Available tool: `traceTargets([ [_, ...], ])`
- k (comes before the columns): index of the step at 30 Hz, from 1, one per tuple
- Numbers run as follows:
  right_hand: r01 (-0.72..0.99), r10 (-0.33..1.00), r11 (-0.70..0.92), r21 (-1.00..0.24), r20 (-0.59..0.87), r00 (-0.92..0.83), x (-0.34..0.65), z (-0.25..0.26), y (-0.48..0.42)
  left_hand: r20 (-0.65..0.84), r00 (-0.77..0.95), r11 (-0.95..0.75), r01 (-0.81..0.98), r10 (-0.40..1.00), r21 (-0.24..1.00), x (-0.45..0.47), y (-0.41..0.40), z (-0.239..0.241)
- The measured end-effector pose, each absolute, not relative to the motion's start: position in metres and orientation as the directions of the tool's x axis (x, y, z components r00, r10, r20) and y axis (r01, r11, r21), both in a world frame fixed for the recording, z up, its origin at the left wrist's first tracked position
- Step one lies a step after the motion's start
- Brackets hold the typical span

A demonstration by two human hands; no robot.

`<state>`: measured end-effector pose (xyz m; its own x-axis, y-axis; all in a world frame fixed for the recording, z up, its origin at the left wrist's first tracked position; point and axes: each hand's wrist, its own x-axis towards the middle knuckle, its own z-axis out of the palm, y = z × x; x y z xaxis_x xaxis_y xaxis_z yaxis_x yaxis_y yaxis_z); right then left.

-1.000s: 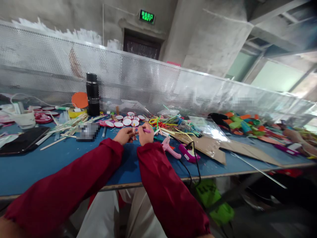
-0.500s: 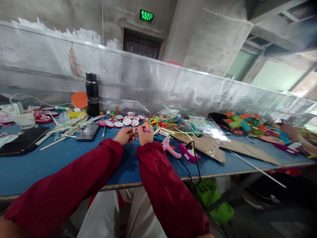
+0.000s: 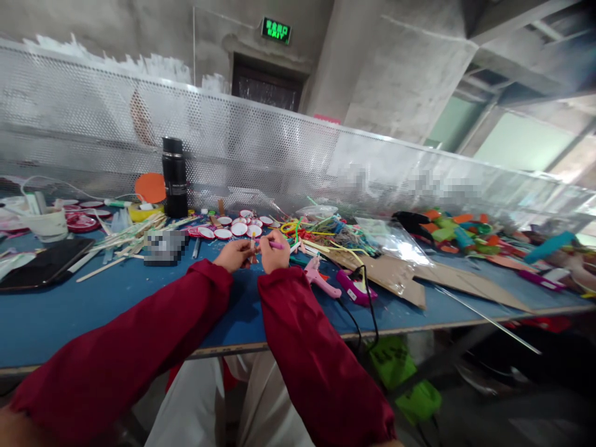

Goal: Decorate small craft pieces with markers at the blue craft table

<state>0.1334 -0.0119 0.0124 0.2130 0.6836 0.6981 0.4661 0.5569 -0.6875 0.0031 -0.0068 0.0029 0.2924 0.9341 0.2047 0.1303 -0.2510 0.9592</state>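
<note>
My left hand [image 3: 234, 255] is closed, its fingertips pinching a short, pale piece that looks like a wooden craft stick [image 3: 252, 239]. My right hand [image 3: 274, 252] is wrapped round a purple pen [image 3: 277, 246], whose tip end is close to the stick. Whether the tip touches it is too small to tell. Both hands are together above the blue table [image 3: 233, 310], just in front of several white round caps with red rims [image 3: 239, 229]. A pink glue gun [image 3: 321, 279] lies right of my right hand.
A black bottle [image 3: 174, 180], a heap of thin sticks [image 3: 135, 234] and a dark phone [image 3: 44, 264] are to the left. Right of my hands are tangled coloured cords [image 3: 330, 230], a purple box [image 3: 354, 288] with a black cable, and cardboard [image 3: 386, 276]. Another person's hand [image 3: 577, 261] is far right.
My hands keep almost the same pose and place. At the far right, a teal piece now shows raised near the other person's hand, which has shifted.
</note>
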Motion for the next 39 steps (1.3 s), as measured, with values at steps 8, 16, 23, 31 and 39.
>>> traceTargets([
  [8,0.474,0.683,0.556,-0.683,0.7,0.208,0.1337,0.012,-0.0116,0.209,0.299,-0.257,0.131,0.931,0.957,0.0036,-0.0074,0.0026],
  [16,0.491,0.68,0.56,-0.668,0.709,0.189,0.1342,0.0108,-0.0098,0.193,0.295,-0.242,0.138,0.936,0.96,0.0043,-0.0086,0.0043],
  [23,0.496,0.665,0.542,-0.679,0.707,0.24,0.1329,0.0153,-0.0146,0.189,0.291,-0.236,0.136,0.938,0.962,0.0043,-0.0085,0.0039],
  [31,0.425,0.691,0.586,-0.69,0.699,0.182,0.1343,0.0096,-0.0076,0.216,0.298,-0.264,0.133,0.93,0.955,0.0049,-0.0073,0.0013],
  [39,0.364,0.699,0.587,-0.723,0.679,0.224,0.1339,0.007,-0.0058,0.22,0.321,-0.267,0.111,0.921,0.957,0.0055,-0.0032,-0.0049],
])
